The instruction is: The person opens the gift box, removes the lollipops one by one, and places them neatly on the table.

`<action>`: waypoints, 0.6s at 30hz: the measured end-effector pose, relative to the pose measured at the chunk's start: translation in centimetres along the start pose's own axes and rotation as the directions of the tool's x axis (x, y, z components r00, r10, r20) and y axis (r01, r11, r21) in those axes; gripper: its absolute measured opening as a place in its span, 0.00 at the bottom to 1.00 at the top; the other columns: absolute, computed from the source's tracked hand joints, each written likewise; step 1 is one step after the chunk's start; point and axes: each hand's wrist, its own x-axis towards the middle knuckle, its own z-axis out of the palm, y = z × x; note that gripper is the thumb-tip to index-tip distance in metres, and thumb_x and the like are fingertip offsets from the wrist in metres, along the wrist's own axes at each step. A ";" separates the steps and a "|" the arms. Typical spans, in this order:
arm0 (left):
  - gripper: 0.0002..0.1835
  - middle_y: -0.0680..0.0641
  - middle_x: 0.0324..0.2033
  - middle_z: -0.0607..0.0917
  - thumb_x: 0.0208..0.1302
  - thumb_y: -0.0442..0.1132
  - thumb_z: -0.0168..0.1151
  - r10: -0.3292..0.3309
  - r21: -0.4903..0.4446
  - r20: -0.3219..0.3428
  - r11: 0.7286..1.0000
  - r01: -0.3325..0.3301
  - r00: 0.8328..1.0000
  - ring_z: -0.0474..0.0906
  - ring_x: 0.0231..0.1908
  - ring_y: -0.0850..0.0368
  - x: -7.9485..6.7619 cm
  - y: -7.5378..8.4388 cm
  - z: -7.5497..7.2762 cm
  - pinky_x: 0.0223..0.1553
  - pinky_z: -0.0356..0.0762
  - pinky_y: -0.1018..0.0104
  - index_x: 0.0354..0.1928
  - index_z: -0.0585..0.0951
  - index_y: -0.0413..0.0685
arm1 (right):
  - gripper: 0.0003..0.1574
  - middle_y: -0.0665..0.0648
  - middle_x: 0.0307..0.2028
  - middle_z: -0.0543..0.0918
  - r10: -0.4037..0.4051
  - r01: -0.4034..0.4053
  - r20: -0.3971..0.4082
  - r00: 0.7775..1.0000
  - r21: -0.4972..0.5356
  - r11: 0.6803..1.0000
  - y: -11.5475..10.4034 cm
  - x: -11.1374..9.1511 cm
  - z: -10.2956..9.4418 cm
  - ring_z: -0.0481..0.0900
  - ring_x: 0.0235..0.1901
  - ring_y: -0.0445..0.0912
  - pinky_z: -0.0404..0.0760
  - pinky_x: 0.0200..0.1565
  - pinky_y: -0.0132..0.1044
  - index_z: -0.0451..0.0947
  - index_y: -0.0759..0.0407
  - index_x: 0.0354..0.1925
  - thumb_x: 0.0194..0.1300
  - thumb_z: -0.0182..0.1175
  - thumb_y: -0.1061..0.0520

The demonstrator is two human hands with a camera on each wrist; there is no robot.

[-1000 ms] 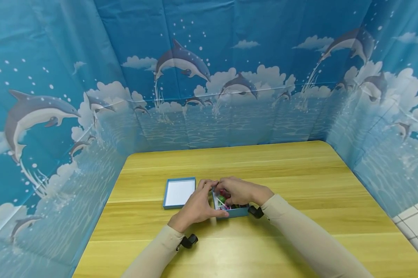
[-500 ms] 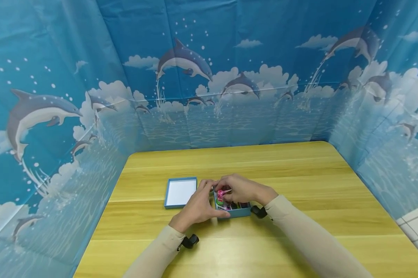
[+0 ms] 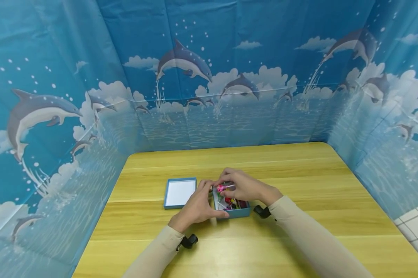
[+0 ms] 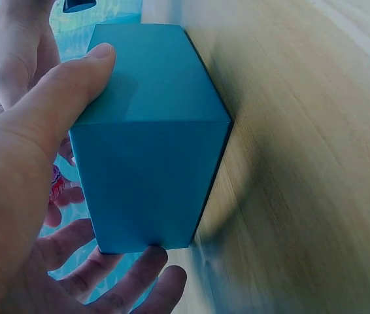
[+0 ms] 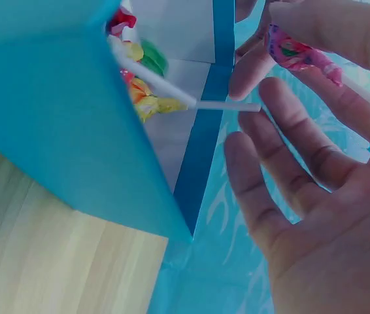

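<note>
A blue box (image 3: 238, 212) stands on the table with its top uncovered and several wrapped lollipops (image 3: 234, 203) inside. My left hand (image 3: 197, 205) holds its left end, thumb on the near wall and fingers round the far side; the left wrist view shows the thumb on the blue wall (image 4: 152, 176). Over the box, my right hand (image 3: 247, 188) pinches a pink-wrapped lollipop (image 3: 220, 188) between thumb and fingers. In the right wrist view that lollipop (image 5: 295, 53) is raised outside the box, while white sticks and yellow, red and green wrappers (image 5: 147, 104) show within.
A shallow blue lid (image 3: 179, 194), white inside, lies face up left of the box. Both rest on a wooden table (image 3: 264, 162). A dolphin-print curtain (image 3: 209, 127) hangs behind and along the sides.
My right hand has risen from inside the box with the pink lollipop, moving slightly up and right, so more of the contents shows. The left hand keeps its hold on the box.
</note>
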 end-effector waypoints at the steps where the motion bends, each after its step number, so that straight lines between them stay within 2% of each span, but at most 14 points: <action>1: 0.61 0.44 0.79 0.73 0.61 0.70 0.89 0.000 0.003 0.000 1.000 0.000 1.000 0.83 0.71 0.43 0.0 0.0 0.0 0.74 0.86 0.39 0.88 0.68 0.56 | 0.20 0.52 0.57 0.85 -0.003 0.003 -0.009 1.000 0.001 1.000 0.1 0.0 0.0 0.86 0.55 0.45 0.93 0.62 0.45 0.91 0.54 0.69 0.85 0.72 0.56; 5: 0.61 0.44 0.79 0.74 0.60 0.69 0.89 0.008 0.003 0.002 1.000 -0.008 1.000 0.82 0.71 0.44 0.1 -0.1 -0.2 0.74 0.85 0.40 0.89 0.67 0.59 | 0.21 0.51 0.53 0.85 -0.014 0.013 -0.032 0.999 -0.019 1.000 0.4 -0.3 -0.2 0.83 0.47 0.46 0.88 0.53 0.41 0.91 0.54 0.70 0.85 0.72 0.55; 8: 0.62 0.44 0.79 0.74 0.60 0.68 0.90 0.016 -0.004 0.008 1.000 -0.016 1.000 0.82 0.69 0.45 0.0 -0.1 -0.4 0.74 0.85 0.41 0.90 0.67 0.61 | 0.22 0.50 0.51 0.86 -0.013 0.011 -0.046 0.999 -0.034 0.999 0.7 -0.6 -0.4 0.82 0.44 0.50 0.83 0.50 0.42 0.91 0.53 0.70 0.84 0.73 0.55; 11: 0.63 0.44 0.79 0.74 0.60 0.67 0.91 0.018 0.002 0.018 1.000 -0.018 1.000 0.81 0.70 0.46 0.0 0.0 -0.6 0.74 0.85 0.41 0.91 0.67 0.59 | 0.21 0.49 0.52 0.87 0.003 -0.006 -0.061 0.998 -0.043 0.999 1.1 -0.9 -0.7 0.84 0.47 0.48 0.86 0.52 0.44 0.92 0.52 0.70 0.84 0.72 0.55; 13: 0.63 0.45 0.80 0.74 0.59 0.67 0.91 0.014 0.006 0.025 1.000 -0.015 1.000 0.81 0.70 0.46 0.0 0.0 -0.8 0.74 0.85 0.41 0.90 0.67 0.58 | 0.20 0.49 0.54 0.88 0.013 -0.017 -0.071 0.997 -0.050 0.999 1.5 -1.3 -0.9 0.85 0.49 0.47 0.89 0.55 0.48 0.92 0.52 0.69 0.83 0.72 0.56; 18: 0.63 0.45 0.81 0.74 0.59 0.66 0.91 0.007 0.002 0.040 1.000 -0.007 0.999 0.81 0.72 0.45 0.0 0.0 -0.9 0.75 0.85 0.40 0.91 0.67 0.58 | 0.19 0.50 0.55 0.90 0.038 -0.043 -0.103 0.994 -0.050 0.998 2.6 -2.1 -1.4 0.88 0.52 0.50 0.91 0.57 0.60 0.92 0.50 0.67 0.82 0.73 0.58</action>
